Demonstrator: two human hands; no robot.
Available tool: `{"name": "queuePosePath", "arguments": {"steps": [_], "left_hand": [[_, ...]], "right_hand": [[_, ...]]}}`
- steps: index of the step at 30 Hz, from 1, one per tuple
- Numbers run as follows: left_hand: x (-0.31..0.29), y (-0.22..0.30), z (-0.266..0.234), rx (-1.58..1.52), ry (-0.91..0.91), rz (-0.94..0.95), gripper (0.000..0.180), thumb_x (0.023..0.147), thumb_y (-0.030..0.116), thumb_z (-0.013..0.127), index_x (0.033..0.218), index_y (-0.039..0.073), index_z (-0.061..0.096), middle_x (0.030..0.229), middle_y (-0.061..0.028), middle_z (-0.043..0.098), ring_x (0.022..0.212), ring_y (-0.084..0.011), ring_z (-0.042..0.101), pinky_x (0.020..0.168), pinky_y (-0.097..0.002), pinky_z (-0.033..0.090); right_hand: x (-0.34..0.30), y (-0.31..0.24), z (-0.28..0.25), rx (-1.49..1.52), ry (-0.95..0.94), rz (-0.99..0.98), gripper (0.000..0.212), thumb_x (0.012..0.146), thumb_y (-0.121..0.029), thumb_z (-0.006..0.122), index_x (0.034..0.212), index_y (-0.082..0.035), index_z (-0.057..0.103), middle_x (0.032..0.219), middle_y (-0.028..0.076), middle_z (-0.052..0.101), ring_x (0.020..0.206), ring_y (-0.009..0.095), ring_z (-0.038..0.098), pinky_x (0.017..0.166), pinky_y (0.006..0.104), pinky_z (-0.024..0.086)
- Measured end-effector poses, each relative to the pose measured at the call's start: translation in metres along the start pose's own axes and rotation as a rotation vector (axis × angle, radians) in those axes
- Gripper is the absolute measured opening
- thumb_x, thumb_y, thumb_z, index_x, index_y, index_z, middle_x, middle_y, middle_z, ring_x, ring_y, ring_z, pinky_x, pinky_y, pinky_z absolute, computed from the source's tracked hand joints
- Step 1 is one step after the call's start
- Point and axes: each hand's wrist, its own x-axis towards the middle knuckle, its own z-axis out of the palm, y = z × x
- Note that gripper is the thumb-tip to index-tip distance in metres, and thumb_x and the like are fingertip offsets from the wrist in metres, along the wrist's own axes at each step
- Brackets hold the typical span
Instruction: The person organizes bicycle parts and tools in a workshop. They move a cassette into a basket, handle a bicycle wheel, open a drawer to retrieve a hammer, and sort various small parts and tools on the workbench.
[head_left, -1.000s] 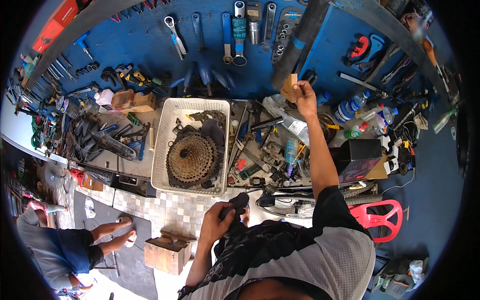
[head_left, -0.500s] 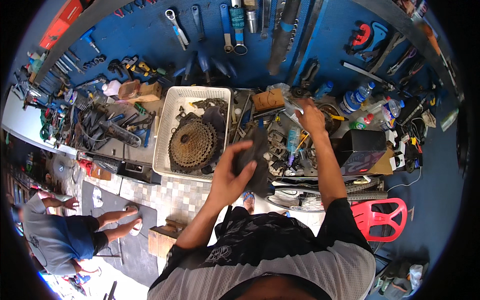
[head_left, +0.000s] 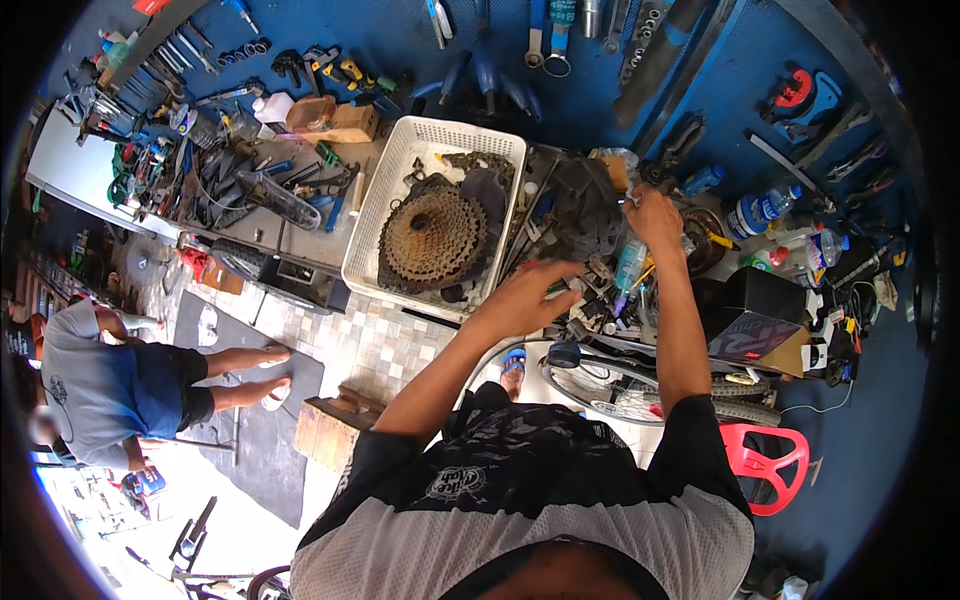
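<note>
A worn bicycle cassette (head_left: 432, 235) lies on dark cloth inside a white perforated plastic basket (head_left: 365, 225), with a length of chain behind it. Just right of the basket, my left hand (head_left: 525, 300) hovers over small parts on the bench, thumb and fingers apart and nothing in them. A crumpled dark rag (head_left: 590, 205) rests on the bench beyond it. My right hand (head_left: 657, 222) reaches to the back of the bench, its fingers closed near the rag; what they hold is too small to make out. Close by stands a bottle with light-blue contents (head_left: 630, 265).
Hand tools hang on the blue wall board (head_left: 600, 85). Plastic bottles (head_left: 755, 212) and a black box (head_left: 755, 310) crowd the right side. A bicycle wheel (head_left: 590, 385) is below the bench edge, near a red plastic chair (head_left: 765, 465). Another person (head_left: 110, 380) is at the left.
The dark rag has left my left hand and now lies on the bench. My left hand has opened over the small parts. The view has shifted, so the basket appears further right.
</note>
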Motion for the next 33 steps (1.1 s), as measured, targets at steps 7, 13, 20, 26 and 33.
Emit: {"name": "queuePosePath", "arguments": {"steps": [7, 13, 20, 26, 33], "left_hand": [[-0.152, -0.03, 0.003, -0.215, 0.067, -0.297, 0.043, 0.104, 0.025, 0.069, 0.14, 0.002, 0.065, 0.132, -0.0149, 0.072, 0.117, -0.0222, 0.071, 0.094, -0.0382, 0.058], [-0.203, -0.042, -0.01, -0.101, 0.365, -0.429, 0.036, 0.105, 0.023, 0.068, 0.136, 0.004, 0.069, 0.128, -0.0122, 0.075, 0.112, -0.0213, 0.072, 0.088, -0.0345, 0.058], [-0.158, 0.017, -0.057, 0.413, 0.628, -0.239, 0.06, 0.092, 0.018, 0.08, 0.147, 0.01, 0.058, 0.141, -0.023, 0.063, 0.132, -0.0402, 0.06, 0.106, -0.0483, 0.053], [-0.081, -0.029, -0.089, 0.993, 0.339, -0.276, 0.11, 0.073, 0.032, 0.093, 0.164, 0.019, 0.033, 0.167, -0.0257, 0.029, 0.153, -0.0467, 0.031, 0.12, -0.0587, 0.036], [-0.051, -0.058, -0.115, 1.167, 0.159, -0.199, 0.094, 0.08, 0.023, 0.082, 0.162, 0.019, 0.038, 0.164, -0.0275, 0.033, 0.151, -0.0511, 0.033, 0.111, -0.0612, 0.047]], "right_hand": [[-0.027, -0.011, 0.009, 0.319, -0.064, -0.064, 0.046, 0.096, -0.044, 0.072, 0.123, -0.007, 0.072, 0.1, 0.016, 0.078, 0.099, 0.037, 0.075, 0.084, 0.0483, 0.056], [-0.11, -0.056, -0.008, 0.459, -0.155, -0.227, 0.045, 0.097, -0.046, 0.072, 0.119, -0.007, 0.073, 0.086, 0.014, 0.076, 0.084, 0.035, 0.075, 0.073, 0.0465, 0.056], [-0.16, -0.052, -0.029, 0.547, -0.182, -0.271, 0.04, 0.096, -0.037, 0.074, 0.119, -0.005, 0.072, 0.079, 0.013, 0.073, 0.074, 0.032, 0.072, 0.069, 0.0447, 0.053], [-0.204, -0.034, -0.043, 0.568, -0.234, -0.222, 0.036, 0.095, -0.033, 0.076, 0.118, -0.006, 0.072, 0.079, 0.012, 0.074, 0.07, 0.031, 0.071, 0.069, 0.0438, 0.053], [-0.219, -0.061, -0.047, 0.558, -0.095, -0.101, 0.035, 0.095, -0.034, 0.076, 0.118, -0.007, 0.072, 0.078, 0.01, 0.073, 0.063, 0.028, 0.068, 0.064, 0.0417, 0.051]]}}
